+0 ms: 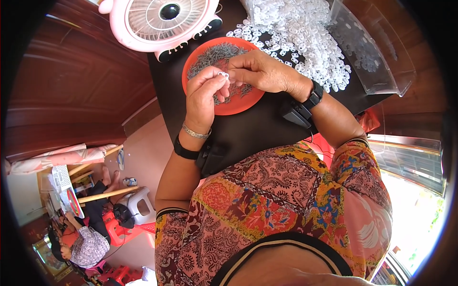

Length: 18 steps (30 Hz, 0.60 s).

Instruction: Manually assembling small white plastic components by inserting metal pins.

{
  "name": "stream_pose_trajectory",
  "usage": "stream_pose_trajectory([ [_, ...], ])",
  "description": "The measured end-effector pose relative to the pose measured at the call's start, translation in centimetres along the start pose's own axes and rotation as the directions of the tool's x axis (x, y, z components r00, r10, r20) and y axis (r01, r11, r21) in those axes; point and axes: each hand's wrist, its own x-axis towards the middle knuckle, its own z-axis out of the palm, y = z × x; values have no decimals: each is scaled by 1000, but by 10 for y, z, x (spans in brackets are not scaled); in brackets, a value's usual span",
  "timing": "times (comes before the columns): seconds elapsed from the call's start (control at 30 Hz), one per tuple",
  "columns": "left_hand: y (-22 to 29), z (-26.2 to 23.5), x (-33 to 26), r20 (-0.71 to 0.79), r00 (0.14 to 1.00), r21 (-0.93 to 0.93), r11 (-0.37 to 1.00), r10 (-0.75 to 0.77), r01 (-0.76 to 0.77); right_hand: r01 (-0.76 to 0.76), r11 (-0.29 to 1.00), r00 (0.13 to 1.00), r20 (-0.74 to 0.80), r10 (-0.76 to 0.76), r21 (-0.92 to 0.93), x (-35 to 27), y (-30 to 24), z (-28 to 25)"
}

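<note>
My left hand [202, 95] is closed, pinching a small white plastic piece with holes [223, 75] between thumb and fingertips. Close against it, my right hand [262, 71] has its thumb and forefinger pressed together at the piece's edge; anything between those fingertips is too small to make out. Both hands are over a round orange-red basin [243, 106]. Many thin grey screw-like pieces [222, 53] lie in it, partly hidden by my hands.
A heap of small white two-holed pieces [310, 47] spreads over the black table [257, 128], beside a clear plastic bin [381, 71]. A pink fan [167, 28] stands at the far left. Another person [88, 245] sits at another table at lower left.
</note>
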Motion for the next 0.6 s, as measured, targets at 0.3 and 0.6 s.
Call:
stream_pose_trajectory([
  [0.3,-5,-1,3,-71,997,-94,995,-32,25,134,950,978,-117,-172,-281,0,-2,2],
  [0.6,-4,1,3,-83,996,-18,1000,-25,24,100,981,968,-213,-135,-169,2,6,3],
])
